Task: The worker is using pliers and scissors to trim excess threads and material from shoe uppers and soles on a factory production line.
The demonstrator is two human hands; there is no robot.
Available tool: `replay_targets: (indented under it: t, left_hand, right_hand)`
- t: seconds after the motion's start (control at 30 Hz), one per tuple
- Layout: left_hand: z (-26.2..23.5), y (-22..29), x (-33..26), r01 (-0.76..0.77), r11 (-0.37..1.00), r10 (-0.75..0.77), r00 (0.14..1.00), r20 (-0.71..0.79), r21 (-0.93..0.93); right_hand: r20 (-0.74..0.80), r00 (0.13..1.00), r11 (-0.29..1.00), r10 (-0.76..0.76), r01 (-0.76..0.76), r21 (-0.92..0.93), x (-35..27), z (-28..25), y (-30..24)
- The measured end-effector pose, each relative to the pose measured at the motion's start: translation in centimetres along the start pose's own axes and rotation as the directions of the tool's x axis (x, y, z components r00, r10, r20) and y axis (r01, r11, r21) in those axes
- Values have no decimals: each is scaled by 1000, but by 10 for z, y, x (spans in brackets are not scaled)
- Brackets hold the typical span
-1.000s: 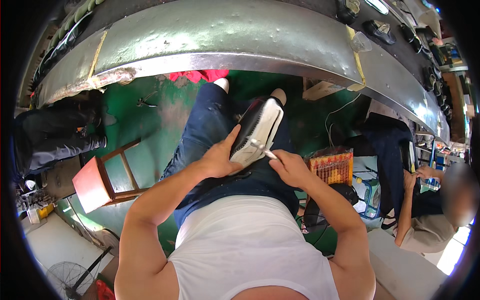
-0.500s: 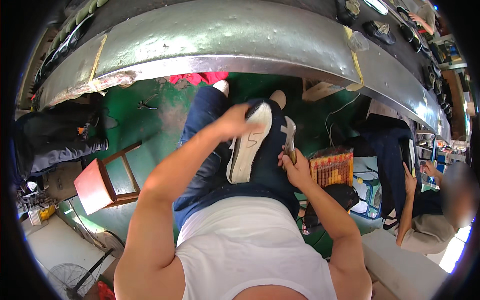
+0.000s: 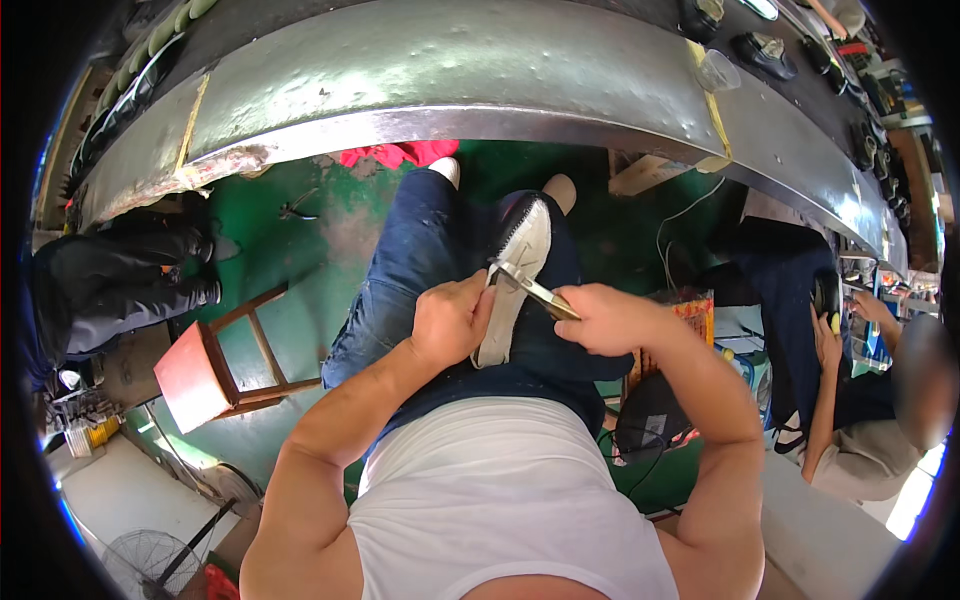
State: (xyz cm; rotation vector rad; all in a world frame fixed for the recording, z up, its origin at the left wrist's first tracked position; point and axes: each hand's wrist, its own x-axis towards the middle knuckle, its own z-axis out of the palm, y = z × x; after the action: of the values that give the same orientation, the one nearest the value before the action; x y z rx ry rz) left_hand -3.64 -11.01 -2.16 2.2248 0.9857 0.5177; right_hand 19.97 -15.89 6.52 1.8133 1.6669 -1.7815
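A shoe (image 3: 530,240) rests sole up across my thighs, its pale underside showing and a dark edge around the toe. My right hand (image 3: 608,318) is closed around the handles of a pair of metal pincers (image 3: 534,290). Their head reaches across the sole to the shoe's left edge, close to my left fingertips. My left hand (image 3: 450,315) is closed at that same edge, thumb and fingers pinched together. What exactly lies in that pinch is hidden.
A metal-faced bench (image 3: 450,80) spans the front, with several dark shoes (image 3: 765,55) on top. A wooden stool (image 3: 200,375) and another pair of pliers (image 3: 297,210) are on the left. A person (image 3: 860,440) sits at right beside a patterned red-yellow seat (image 3: 700,310).
My left hand has come down from the toe to the shoe's left side. My right hand has swung the pincers left, from beside the shoe to over the sole.
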Motion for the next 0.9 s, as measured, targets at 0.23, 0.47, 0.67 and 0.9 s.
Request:
replay_targets:
  t: [0.23,0.47,0.67,0.9]
  left_hand:
    - [44,-52,11,606,-176,-340,702,625,-776]
    - [39,-61,24,526,37,-233,831,504,-850]
    - [44,-47,22,438,257,-304,883,358,-862]
    - [50,-39,20,275,720,-266,957,112,-637]
  right_hand:
    - [-164,971,953,-174,124,-277,31,13,6]
    - [-603,793,950,-80,244,195,66,109,34]
    - [-461,864,965,-200,256,60,45,61,40]
    - [-230,973,595,-6,188,781,76,84,53]
